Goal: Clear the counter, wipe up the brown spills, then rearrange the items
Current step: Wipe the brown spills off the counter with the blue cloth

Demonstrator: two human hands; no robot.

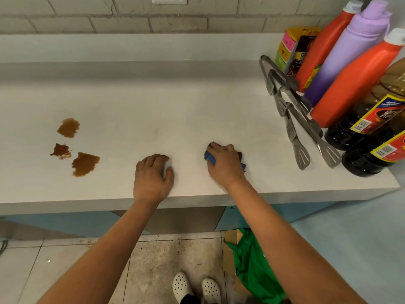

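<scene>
Three brown spills (85, 163) mark the left part of the white counter (166, 110). My right hand (224, 164) presses a blue cloth (210, 157) onto the counter near its front edge, fingers curled over it; most of the cloth is hidden under the hand. My left hand (152, 175) rests on the counter beside it with its fingers loosely curled and nothing in it. Both hands are to the right of the spills, apart from them.
At the right end stand two red bottles (355, 82), a purple bottle (348, 53), two dark sauce bottles (370, 128) and a yellow packet (295, 49). Metal tongs (295, 119) lie in front of them. A green bag (252, 266) lies on the floor.
</scene>
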